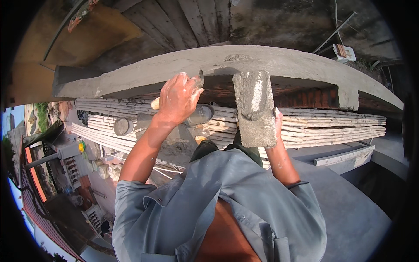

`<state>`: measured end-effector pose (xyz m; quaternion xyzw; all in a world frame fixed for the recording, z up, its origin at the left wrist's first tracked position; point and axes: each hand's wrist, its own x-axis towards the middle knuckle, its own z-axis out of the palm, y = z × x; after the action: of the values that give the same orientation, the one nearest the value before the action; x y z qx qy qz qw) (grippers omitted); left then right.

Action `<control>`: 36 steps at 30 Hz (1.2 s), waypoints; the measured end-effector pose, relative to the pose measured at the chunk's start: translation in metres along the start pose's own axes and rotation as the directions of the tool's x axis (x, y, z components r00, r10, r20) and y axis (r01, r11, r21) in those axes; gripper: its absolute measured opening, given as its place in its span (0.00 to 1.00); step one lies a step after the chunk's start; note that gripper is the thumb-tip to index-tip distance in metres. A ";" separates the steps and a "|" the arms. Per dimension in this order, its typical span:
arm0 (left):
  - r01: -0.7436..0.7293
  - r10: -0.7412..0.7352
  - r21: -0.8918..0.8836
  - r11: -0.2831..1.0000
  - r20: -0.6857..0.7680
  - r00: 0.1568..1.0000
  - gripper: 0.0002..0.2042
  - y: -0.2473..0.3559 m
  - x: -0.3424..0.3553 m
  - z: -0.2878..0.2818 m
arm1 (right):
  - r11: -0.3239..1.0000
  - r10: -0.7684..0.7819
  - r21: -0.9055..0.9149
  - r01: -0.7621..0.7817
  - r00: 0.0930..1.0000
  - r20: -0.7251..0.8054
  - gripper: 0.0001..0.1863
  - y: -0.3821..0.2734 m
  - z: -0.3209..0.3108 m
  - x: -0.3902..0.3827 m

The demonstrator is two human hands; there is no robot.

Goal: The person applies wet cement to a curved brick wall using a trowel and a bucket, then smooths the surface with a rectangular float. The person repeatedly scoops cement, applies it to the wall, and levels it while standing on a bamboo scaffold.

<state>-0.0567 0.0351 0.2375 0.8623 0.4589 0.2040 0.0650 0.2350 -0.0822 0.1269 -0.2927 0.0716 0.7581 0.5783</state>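
Observation:
My left hand (176, 97) is closed round a trowel; its pale wooden handle end (155, 103) sticks out on the left, and a narrow dark metal part shows past the fingers. Most of the trowel is hidden by the hand. In my right hand (279, 131) is a rectangular mortar board (259, 136), gripped at its right edge and from beneath. Wet grey mortar (253, 94) is spread over it, thickest toward the far end. Just beyond both hands runs a curved concrete ledge (174, 61), with a rough mortar patch (238, 57) on its top.
Bamboo poles (331, 126) form a platform below me. A grey bucket (200, 114) and a smaller container (123, 126) stand near a mortar heap (176, 147). Brickwork (314, 97) shows under the ledge. Far below on the left lies a cluttered yard (94, 187).

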 end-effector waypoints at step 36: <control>0.813 -0.322 -0.563 0.146 0.750 0.577 0.17 -0.116 -0.018 0.024 | 0.871 -0.490 -0.064 0.487 0.870 -0.052 0.51 0.025 -0.008 0.009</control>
<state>-0.1445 0.0886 0.1759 0.4533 0.5487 0.1570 0.6847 0.2137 -0.0864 0.1097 -0.3405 -0.0039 0.5785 0.7412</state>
